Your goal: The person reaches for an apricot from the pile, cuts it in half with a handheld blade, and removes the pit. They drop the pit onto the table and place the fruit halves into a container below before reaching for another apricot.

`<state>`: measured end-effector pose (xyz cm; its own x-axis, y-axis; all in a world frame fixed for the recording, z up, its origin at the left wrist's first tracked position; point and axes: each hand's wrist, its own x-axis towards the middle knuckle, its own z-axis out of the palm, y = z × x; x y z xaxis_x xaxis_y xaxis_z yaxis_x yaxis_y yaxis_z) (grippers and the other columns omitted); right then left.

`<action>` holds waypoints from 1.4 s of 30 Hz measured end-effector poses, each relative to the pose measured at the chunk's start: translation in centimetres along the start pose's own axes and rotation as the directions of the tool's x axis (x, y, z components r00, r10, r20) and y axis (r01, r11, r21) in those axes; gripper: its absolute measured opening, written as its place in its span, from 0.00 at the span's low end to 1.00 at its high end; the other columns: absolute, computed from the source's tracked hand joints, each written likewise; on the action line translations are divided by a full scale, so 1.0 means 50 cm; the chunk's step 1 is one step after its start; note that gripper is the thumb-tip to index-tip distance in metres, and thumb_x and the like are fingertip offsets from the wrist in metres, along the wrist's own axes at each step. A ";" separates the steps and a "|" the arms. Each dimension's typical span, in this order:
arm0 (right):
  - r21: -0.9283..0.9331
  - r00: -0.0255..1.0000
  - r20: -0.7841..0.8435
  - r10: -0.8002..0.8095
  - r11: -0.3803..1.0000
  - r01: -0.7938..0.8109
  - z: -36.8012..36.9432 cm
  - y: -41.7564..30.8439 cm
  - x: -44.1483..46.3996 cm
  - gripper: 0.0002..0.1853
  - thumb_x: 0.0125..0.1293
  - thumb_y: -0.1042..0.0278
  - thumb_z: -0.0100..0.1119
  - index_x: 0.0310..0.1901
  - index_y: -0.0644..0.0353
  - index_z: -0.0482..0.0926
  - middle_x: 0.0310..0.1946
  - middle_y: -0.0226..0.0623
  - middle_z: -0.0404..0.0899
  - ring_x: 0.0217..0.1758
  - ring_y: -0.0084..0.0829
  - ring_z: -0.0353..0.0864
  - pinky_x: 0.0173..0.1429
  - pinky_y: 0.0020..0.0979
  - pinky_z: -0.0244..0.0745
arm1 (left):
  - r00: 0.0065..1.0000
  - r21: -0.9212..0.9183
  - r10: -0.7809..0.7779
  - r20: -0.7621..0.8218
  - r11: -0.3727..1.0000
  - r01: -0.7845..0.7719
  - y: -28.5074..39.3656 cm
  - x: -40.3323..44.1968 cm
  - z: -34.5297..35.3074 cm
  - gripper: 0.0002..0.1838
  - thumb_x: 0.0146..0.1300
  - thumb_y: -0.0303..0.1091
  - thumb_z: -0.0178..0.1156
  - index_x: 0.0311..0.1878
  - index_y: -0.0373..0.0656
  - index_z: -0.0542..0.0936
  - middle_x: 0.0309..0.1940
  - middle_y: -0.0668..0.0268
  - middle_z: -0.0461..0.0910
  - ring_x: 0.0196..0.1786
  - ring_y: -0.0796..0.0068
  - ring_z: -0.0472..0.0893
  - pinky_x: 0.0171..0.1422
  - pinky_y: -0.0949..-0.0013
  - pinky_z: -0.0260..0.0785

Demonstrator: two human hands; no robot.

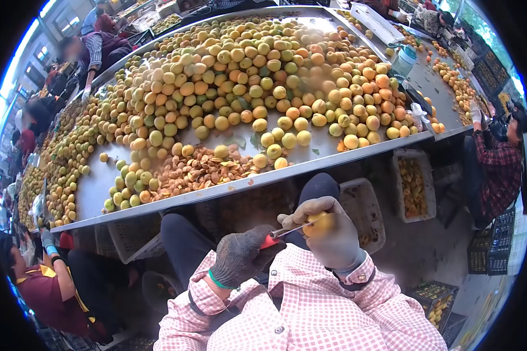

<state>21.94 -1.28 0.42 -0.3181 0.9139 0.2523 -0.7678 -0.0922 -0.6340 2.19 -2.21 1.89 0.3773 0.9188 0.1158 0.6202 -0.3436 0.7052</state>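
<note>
My left hand (238, 256), in a dark knitted glove with a green cuff, is closed around the red handle of a small knife (269, 241). Its thin metal blade points right and reaches a yellow apricot (316, 226). My right hand (334, 240), in a grey glove, grips that apricot over my lap; part of this hand is blurred. Whether the blade has entered the fruit I cannot tell. Beyond my hands, a brown heap of apricot pits (208, 171) lies near the edge of the metal table (102, 190), beside a large pile of whole apricots (216, 88).
Below the table edge stand a white crate (362, 213) at my knee and another crate (413, 184) holding yellow fruit pieces. A bottle (403, 61) stands on the table. Co-workers sit at left (52, 289) and right (498, 169). A dark crate of fruit (436, 301) is at lower right.
</note>
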 end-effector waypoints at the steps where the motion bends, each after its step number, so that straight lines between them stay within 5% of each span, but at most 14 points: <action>1: 0.001 1.000 0.002 0.001 1.000 -0.001 0.001 0.001 0.001 0.23 0.56 0.83 0.62 0.53 0.59 0.67 0.51 0.40 0.73 0.59 0.36 0.74 0.69 0.41 0.62 | 0.999 -0.004 0.030 -0.017 1.000 -0.030 -0.012 -0.005 0.008 0.18 0.53 0.47 0.69 0.41 0.47 0.79 0.24 0.58 0.79 0.26 0.54 0.81 0.28 0.61 0.71; 13: -0.069 0.999 -0.026 0.029 0.997 -0.031 0.009 0.005 0.007 0.22 0.58 0.75 0.65 0.53 0.58 0.69 0.50 0.41 0.75 0.56 0.36 0.76 0.70 0.48 0.58 | 0.998 0.059 0.049 -0.043 0.997 -0.046 -0.031 -0.021 0.026 0.15 0.52 0.37 0.66 0.43 0.47 0.78 0.24 0.57 0.80 0.27 0.53 0.81 0.28 0.59 0.71; 19: -0.049 0.999 -0.042 -0.002 0.999 0.000 0.039 0.009 0.015 0.23 0.57 0.84 0.59 0.54 0.60 0.66 0.51 0.42 0.74 0.60 0.35 0.73 0.70 0.40 0.61 | 0.998 0.090 0.053 -0.024 0.995 -0.051 -0.026 0.000 0.025 0.14 0.52 0.34 0.65 0.42 0.46 0.77 0.25 0.56 0.79 0.29 0.52 0.81 0.30 0.57 0.71; 21: 0.013 0.978 -0.184 0.095 0.995 -0.095 0.061 -0.003 0.031 0.25 0.57 0.84 0.60 0.56 0.60 0.65 0.52 0.42 0.74 0.60 0.34 0.73 0.69 0.37 0.63 | 0.997 0.111 0.061 -0.041 0.992 -0.056 -0.030 0.011 0.026 0.13 0.52 0.35 0.65 0.41 0.46 0.77 0.25 0.56 0.79 0.29 0.53 0.81 0.30 0.57 0.71; 25: -0.431 0.925 -0.351 0.149 0.851 -0.301 0.022 0.002 0.051 0.25 0.58 0.83 0.60 0.58 0.63 0.65 0.58 0.46 0.71 0.68 0.38 0.67 0.69 0.37 0.65 | 0.998 0.156 0.029 -0.059 0.988 -0.019 -0.025 0.034 0.028 0.13 0.52 0.37 0.65 0.39 0.46 0.76 0.24 0.57 0.79 0.28 0.53 0.80 0.29 0.57 0.70; 27: -0.322 0.947 -0.297 0.122 0.921 -0.220 0.015 0.015 0.043 0.24 0.60 0.77 0.60 0.58 0.62 0.67 0.57 0.47 0.73 0.70 0.40 0.64 0.68 0.40 0.65 | 0.998 0.135 0.022 -0.056 0.991 -0.015 -0.020 0.042 0.031 0.13 0.52 0.38 0.65 0.38 0.46 0.76 0.24 0.57 0.79 0.28 0.54 0.80 0.29 0.57 0.70; 29: 0.279 0.954 -0.200 0.223 0.946 -0.163 0.026 0.024 0.039 0.20 0.62 0.70 0.59 0.56 0.60 0.69 0.54 0.46 0.76 0.70 0.40 0.63 0.69 0.41 0.64 | 0.992 0.190 0.037 -0.120 0.982 -0.013 -0.011 0.038 0.040 0.12 0.52 0.37 0.65 0.39 0.46 0.77 0.24 0.58 0.78 0.28 0.55 0.80 0.29 0.58 0.70; 33: 0.265 0.990 -0.114 0.088 0.963 -0.055 0.008 0.051 0.041 0.19 0.60 0.66 0.59 0.52 0.61 0.70 0.53 0.47 0.76 0.72 0.41 0.58 0.70 0.44 0.61 | 0.986 0.207 0.100 -0.133 0.976 -0.071 -0.006 0.040 0.028 0.12 0.52 0.35 0.64 0.39 0.46 0.77 0.24 0.59 0.78 0.28 0.56 0.80 0.28 0.58 0.70; 42: 0.366 0.987 -0.147 0.065 0.931 -0.007 0.019 0.060 0.036 0.18 0.57 0.68 0.62 0.49 0.59 0.71 0.40 0.42 0.76 0.68 0.38 0.63 0.65 0.42 0.68 | 0.982 0.282 0.155 -0.107 0.952 -0.119 -0.037 0.038 0.051 0.13 0.49 0.35 0.64 0.41 0.48 0.78 0.27 0.62 0.78 0.29 0.59 0.80 0.28 0.59 0.70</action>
<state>18.56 -0.28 -0.35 -0.2824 0.9541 0.1002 -0.9158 -0.2370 -0.3242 3.53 -0.33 -0.99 0.3930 0.8700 0.2978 0.7394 -0.4915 0.4602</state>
